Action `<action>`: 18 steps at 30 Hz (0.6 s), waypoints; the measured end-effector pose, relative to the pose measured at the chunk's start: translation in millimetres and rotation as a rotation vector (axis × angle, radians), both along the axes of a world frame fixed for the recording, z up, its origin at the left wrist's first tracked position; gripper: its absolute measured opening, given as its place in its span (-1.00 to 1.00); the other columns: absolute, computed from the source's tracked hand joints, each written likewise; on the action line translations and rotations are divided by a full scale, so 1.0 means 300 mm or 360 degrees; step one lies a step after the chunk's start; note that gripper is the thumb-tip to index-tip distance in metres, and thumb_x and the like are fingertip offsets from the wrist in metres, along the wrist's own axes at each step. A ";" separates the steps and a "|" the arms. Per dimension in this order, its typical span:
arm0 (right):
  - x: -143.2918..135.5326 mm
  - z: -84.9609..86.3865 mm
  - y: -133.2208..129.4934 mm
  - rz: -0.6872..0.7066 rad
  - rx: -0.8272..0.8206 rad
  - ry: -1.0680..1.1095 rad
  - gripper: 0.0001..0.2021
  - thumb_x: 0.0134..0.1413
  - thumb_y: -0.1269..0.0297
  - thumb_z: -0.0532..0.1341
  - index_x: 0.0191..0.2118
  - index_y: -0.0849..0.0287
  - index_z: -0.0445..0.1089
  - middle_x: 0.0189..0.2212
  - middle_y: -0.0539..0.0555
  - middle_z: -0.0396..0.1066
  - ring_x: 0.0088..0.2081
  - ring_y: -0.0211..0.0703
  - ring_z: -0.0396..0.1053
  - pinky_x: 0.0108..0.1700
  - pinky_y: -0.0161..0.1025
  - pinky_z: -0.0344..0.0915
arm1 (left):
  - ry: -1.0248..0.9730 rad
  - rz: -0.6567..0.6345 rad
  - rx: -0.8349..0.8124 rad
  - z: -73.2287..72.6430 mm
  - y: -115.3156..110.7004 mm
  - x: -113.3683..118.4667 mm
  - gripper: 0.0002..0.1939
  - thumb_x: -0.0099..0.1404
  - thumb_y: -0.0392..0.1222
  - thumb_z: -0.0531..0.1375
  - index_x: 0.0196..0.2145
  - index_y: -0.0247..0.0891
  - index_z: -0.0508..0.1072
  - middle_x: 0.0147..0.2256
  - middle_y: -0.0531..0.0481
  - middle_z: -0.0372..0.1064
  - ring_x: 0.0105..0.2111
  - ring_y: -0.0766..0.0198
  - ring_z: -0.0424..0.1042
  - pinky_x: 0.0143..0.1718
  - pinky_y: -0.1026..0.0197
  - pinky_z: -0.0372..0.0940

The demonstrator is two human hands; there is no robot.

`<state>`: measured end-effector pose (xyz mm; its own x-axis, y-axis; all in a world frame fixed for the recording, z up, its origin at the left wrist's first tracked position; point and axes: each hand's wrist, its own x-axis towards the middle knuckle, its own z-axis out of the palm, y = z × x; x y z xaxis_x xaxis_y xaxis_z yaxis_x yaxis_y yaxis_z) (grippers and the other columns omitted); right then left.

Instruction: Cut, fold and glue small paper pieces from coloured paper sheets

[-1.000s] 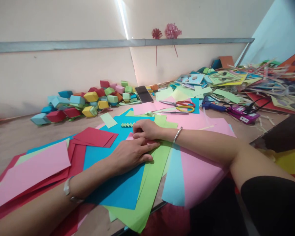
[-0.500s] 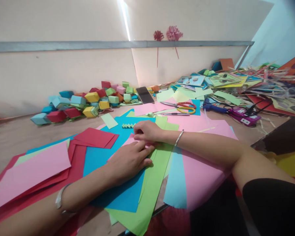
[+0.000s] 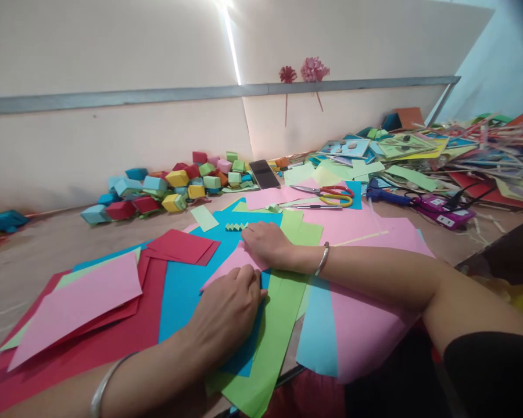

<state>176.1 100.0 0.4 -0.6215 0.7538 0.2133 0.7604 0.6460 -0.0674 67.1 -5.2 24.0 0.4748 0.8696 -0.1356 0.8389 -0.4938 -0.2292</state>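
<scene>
A folded piece of pink paper (image 3: 226,266) lies over a blue sheet (image 3: 187,290), largely covered by my hands. My right hand (image 3: 268,245) has its fingers curled down on the paper's far right part. Nearer to me, my left hand (image 3: 229,305) is bent over its near edge, fingers together and thumb tucked in. Both sets of fingertips are partly hidden. Just beyond my right hand sits a small green zigzag-folded strip (image 3: 235,227). Green sheets (image 3: 276,325) stick out under the blue one.
Red cards (image 3: 181,247) and a pink sheet (image 3: 87,302) lie to the left. Colourful paper cubes (image 3: 174,180) are heaped at the back beside a phone (image 3: 264,174). Scissors (image 3: 326,193), a pen (image 3: 314,207), a blue glue gun (image 3: 387,194) and a purple power strip (image 3: 444,212) lie right.
My left hand's fingers have drawn in from stretched to curled, and more of the pink paper shows. My right hand stays at its far part. The view has shifted slightly.
</scene>
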 end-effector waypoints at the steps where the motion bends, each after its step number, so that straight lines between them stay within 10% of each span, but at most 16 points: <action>1: -0.001 0.002 -0.002 0.0002 0.0003 -0.0010 -0.75 0.37 0.23 0.05 -0.06 0.25 0.40 -0.09 0.21 0.47 -0.08 0.03 0.38 -0.22 -0.16 0.23 | 0.0051 0.0064 0.0001 0.003 -0.006 -0.006 -0.66 0.45 -0.27 -0.01 -0.13 -0.43 0.55 -0.28 -0.27 0.44 -0.27 -0.04 0.47 -0.33 0.01 0.38; 18: 0.001 0.012 -0.002 0.0007 -0.0057 -0.0048 -0.70 0.39 0.23 -0.02 -0.04 0.23 0.40 -0.10 0.22 0.46 -0.07 0.02 0.36 -0.22 -0.17 0.20 | 0.0378 0.0504 -0.0093 0.053 -0.068 -0.126 -0.53 0.48 -0.03 -0.02 -0.27 -0.41 0.58 -0.31 -0.29 0.45 -0.33 -0.08 0.51 -0.54 0.16 0.15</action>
<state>176.5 99.3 3.9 -0.6304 0.7580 0.1674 0.7597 0.6468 -0.0678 29.2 -25.6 39.9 0.1338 0.9555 -0.2630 0.8786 -0.2371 -0.4144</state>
